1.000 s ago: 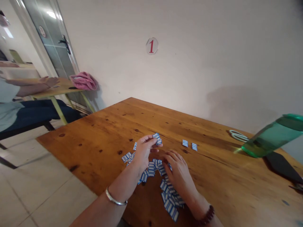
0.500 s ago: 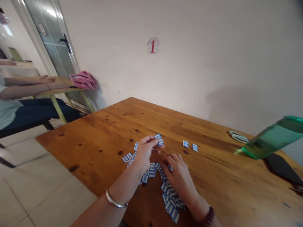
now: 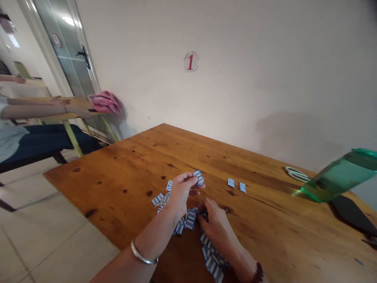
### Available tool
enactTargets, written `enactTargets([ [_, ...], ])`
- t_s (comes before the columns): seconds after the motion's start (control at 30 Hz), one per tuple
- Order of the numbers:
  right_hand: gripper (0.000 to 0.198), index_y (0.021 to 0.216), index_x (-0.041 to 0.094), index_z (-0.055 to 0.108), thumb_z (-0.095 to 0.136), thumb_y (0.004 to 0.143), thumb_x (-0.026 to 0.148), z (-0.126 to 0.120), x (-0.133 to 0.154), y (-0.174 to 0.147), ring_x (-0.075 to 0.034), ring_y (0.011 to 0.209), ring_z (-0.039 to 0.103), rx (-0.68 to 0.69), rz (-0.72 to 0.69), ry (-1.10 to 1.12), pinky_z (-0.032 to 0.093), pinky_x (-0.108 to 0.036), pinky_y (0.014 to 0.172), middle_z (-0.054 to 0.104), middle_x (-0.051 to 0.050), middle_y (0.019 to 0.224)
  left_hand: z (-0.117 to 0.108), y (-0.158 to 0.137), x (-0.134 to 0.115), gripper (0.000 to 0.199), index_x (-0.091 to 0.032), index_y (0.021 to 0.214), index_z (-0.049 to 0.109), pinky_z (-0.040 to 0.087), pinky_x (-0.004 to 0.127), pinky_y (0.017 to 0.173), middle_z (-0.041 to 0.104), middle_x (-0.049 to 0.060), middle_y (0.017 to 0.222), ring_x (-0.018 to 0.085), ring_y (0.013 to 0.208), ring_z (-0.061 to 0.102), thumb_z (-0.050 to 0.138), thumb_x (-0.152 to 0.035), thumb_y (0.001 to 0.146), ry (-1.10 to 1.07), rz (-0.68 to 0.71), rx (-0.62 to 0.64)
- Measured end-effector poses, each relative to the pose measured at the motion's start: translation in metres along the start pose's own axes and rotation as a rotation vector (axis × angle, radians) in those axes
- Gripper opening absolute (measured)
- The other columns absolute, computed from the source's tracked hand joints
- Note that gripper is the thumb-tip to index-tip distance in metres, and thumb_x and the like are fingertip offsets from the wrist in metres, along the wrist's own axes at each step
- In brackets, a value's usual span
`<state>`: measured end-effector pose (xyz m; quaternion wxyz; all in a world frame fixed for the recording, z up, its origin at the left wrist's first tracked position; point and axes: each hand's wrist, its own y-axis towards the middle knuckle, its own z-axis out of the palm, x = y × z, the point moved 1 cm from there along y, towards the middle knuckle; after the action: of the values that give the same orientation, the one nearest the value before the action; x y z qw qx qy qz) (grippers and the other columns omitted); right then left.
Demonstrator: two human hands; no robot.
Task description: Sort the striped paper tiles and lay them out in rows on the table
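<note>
Between the thumb and fingers of my left hand [image 3: 183,190] are a few small blue-and-white cards [image 3: 199,178], overlapping and raised above the table. My right hand [image 3: 216,220] reaches down to the cards lying in front of me, its fingers bent and pinched together; what they grip is hidden. Under and beside that hand spreads a heap of the same cards [image 3: 214,267]. More loose cards [image 3: 191,218] lie between my wrists, and others [image 3: 158,199] to the left of my left hand. Farther off, two cards [image 3: 231,182] lie apart, side by side.
The wooden table [image 3: 118,169] meets a white wall. On its right are a green translucent bottle [image 3: 338,177], a white coiled cable [image 3: 296,173] and a dark flat object [image 3: 353,215]. At left, another person's arms [image 3: 44,108] rest on a table beside a pink cloth [image 3: 105,102].
My right hand has shifted slightly left and its fingers have drawn together over the cards. My left hand stays nearly in place with its cards. The view has tipped up slightly.
</note>
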<state>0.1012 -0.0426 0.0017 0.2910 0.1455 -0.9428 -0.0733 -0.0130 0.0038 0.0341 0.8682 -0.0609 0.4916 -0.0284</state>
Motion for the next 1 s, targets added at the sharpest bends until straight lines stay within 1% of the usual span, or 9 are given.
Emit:
enactTargets([
  [0.2, 0.011, 0.074, 0.019, 0.059, 0.051, 0.069, 0.014, -0.006, -0.005, 0.002, -0.015, 0.068, 0.056, -0.05, 0.034, 0.446, 0.04, -0.025, 0.064, 0.063, 0.0, 0.07, 0.0, 0.0, 0.002, 0.01, -0.015, 0.064, 0.057, 0.043, 0.019, 0.042, 0.064, -0.001, 0.058, 0.016, 0.055, 0.064, 0.065, -0.019, 0.058, 0.047, 0.03, 0.017],
  [0.27, 0.006, 0.067, 0.019, 0.06, 0.055, 0.069, 0.02, -0.009, -0.007, 0.002, -0.015, 0.062, 0.053, -0.076, 0.091, 0.552, 0.039, -0.025, 0.061, 0.061, 0.001, 0.063, -0.001, 0.0, 0.002, 0.011, -0.015, 0.065, 0.058, 0.043, 0.019, 0.041, 0.064, 0.0, 0.059, 0.016, 0.056, 0.064, 0.065, -0.018, 0.057, 0.072, 0.046, 0.01],
  [0.33, 0.009, 0.064, 0.018, 0.06, 0.06, 0.067, 0.026, -0.012, -0.009, 0.002, -0.014, 0.058, 0.05, -0.114, 0.172, 0.671, 0.038, -0.024, 0.057, 0.058, 0.001, 0.06, -0.001, 0.0, 0.002, 0.011, -0.015, 0.065, 0.058, 0.042, 0.019, 0.041, 0.064, 0.0, 0.059, 0.016, 0.056, 0.063, 0.065, -0.018, 0.057, 0.11, 0.053, 0.001],
  [0.43, 0.016, 0.066, 0.018, 0.06, 0.067, 0.063, 0.031, -0.016, -0.011, 0.002, -0.012, 0.056, 0.047, -0.213, 0.257, 0.881, 0.036, -0.022, 0.052, 0.056, 0.002, 0.061, 0.0, -0.002, 0.002, 0.01, -0.015, 0.064, 0.058, 0.04, 0.018, 0.04, 0.063, 0.0, 0.058, 0.015, 0.054, 0.063, 0.065, -0.017, 0.057, 0.156, 0.06, 0.005],
  [0.53, 0.02, 0.069, 0.018, 0.057, 0.068, 0.063, 0.034, -0.018, -0.015, 0.001, -0.01, 0.053, 0.045, -0.298, 0.309, 1.036, 0.035, -0.021, 0.049, 0.054, 0.004, 0.06, 0.004, -0.005, 0.002, 0.009, -0.016, 0.066, 0.057, 0.041, 0.018, 0.043, 0.066, 0.001, 0.064, 0.015, 0.056, 0.063, 0.064, -0.02, 0.061, 0.153, 0.041, 0.053],
  [0.67, 0.022, 0.074, 0.018, 0.058, 0.069, 0.063, 0.035, -0.021, -0.019, 0.002, -0.01, 0.053, 0.046, -0.345, 0.308, 1.086, 0.037, -0.022, 0.05, 0.056, 0.003, 0.062, 0.009, -0.008, 0.006, 0.016, -0.017, 0.067, 0.053, 0.048, 0.023, 0.051, 0.068, 0.002, 0.066, 0.016, 0.056, 0.065, 0.066, -0.021, 0.06, 0.099, -0.037, 0.115],
  [0.77, 0.024, 0.077, 0.017, 0.061, 0.07, 0.062, 0.034, -0.022, -0.02, 0.004, -0.011, 0.057, 0.049, -0.36, 0.303, 1.078, 0.038, -0.023, 0.054, 0.059, 0.001, 0.066, 0.01, -0.008, 0.011, 0.019, -0.018, 0.066, 0.051, 0.047, 0.023, 0.048, 0.067, -0.001, 0.06, 0.017, 0.053, 0.064, 0.068, -0.018, 0.058, 0.108, -0.08, 0.136],
  [0.9, 0.022, 0.065, 0.017, 0.059, 0.07, 0.062, 0.035, -0.023, -0.021, 0.004, -0.009, 0.052, 0.043, -0.407, 0.339, 1.065, 0.034, -0.02, 0.049, 0.052, 0.004, 0.057, 0.009, -0.006, 0.015, 0.014, -0.017, 0.064, 0.054, 0.046, 0.02, 0.048, 0.066, -0.001, 0.059, 0.015, 0.056, 0.064, 0.065, -0.011, 0.058, 0.176, -0.043, 0.146],
  [1.0, 0.024, 0.062, 0.018, 0.056, 0.07, 0.061, 0.037, -0.023, -0.019, 0.003, -0.008, 0.048, 0.04, -0.402, 0.363, 1.101, 0.031, -0.02, 0.046, 0.049, 0.006, 0.054, 0.007, -0.004, 0.018, 0.013, -0.017, 0.065, 0.057, 0.046, 0.02, 0.05, 0.067, 0.0, 0.062, 0.014, 0.059, 0.064, 0.065, -0.01, 0.058, 0.199, -0.006, 0.155],
])
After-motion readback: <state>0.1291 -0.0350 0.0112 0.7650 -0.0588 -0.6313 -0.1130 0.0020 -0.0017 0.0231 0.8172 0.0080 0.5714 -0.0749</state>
